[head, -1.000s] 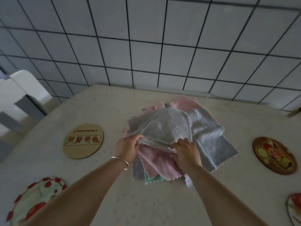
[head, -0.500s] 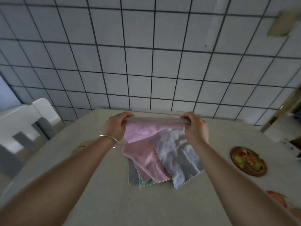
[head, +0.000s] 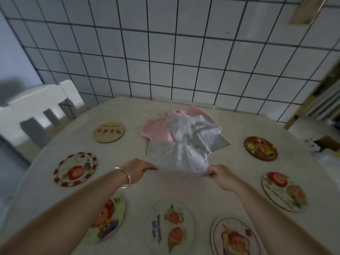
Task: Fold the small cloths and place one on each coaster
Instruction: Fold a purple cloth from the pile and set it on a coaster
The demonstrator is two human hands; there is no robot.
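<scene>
A heap of small pink and grey cloths (head: 184, 133) lies at the middle back of the table. My left hand (head: 138, 170) and my right hand (head: 221, 176) each pinch a corner of one thin pale cloth (head: 181, 183), stretched between them over the table and blurred by motion. Round coasters ring the table: a plain wooden one (head: 109, 132), a red-dotted one (head: 75, 169), one by my left forearm (head: 108, 218), a front-middle one (head: 170, 225), a front-right one (head: 234, 238), and on the right an orange-picture one (head: 283, 190) and a dark one (head: 260, 148).
The pale table (head: 233, 172) stands against a white tiled wall (head: 165, 52). A white chair (head: 38, 111) sits at the left edge. A shelf and a cardboard box (head: 327, 144) are at the far right.
My hands lifted one cloth off the heap, held it up, and now pull it toward me, low over the table. The view tilted down, so more coasters show.
</scene>
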